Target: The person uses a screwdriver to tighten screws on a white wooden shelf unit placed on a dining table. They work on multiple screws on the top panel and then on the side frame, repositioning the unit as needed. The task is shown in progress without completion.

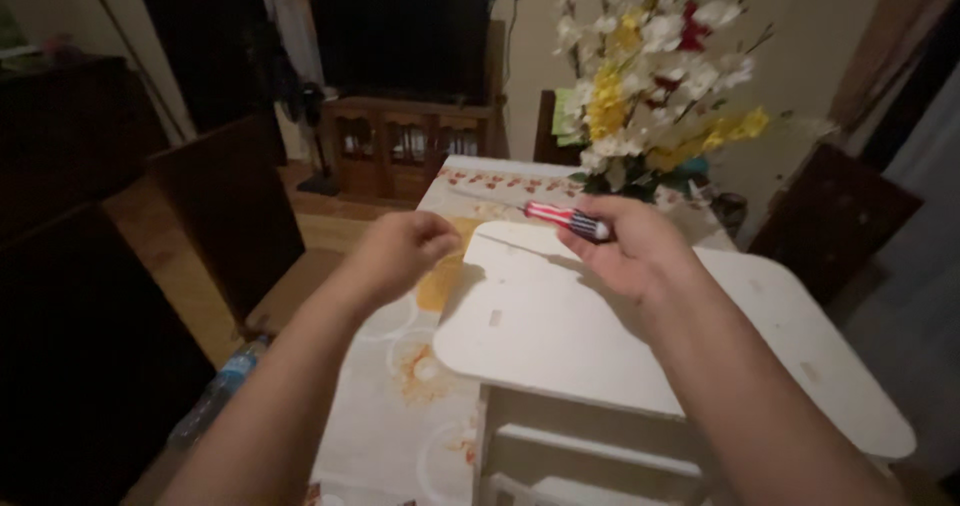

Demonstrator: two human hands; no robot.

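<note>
Screwdriver [567, 220], red-and-white striped handle with a dark end, pinched in the fingers of the right hand [630, 251], thin metal shaft pointing left over the table. Held above the far edge of a white board [600, 336] with rounded corners, smooth and matte, marked by a few small slots. Lying flat on a white frame [590, 446] of slats below. Underneath, a table [400, 406] covered in a glossy cloth printed with pale circles and orange blooms. Just behind the right hand, a bouquet [660, 86] of white, yellow and red flowers, close to the screwdriver's handle. Left hand [400, 251] raised over the cloth, just left of the board, fingers curled into a loose fist; whether anything sits inside, cannot tell. Both forearms stretched forward, wrists bent slightly inward. At the table's left edge, a clear plastic bottle [222, 386] and a dark wooden chair [230, 216]. Farther back, a dark screen [400, 31] on a wooden cabinet [405, 146].
</note>
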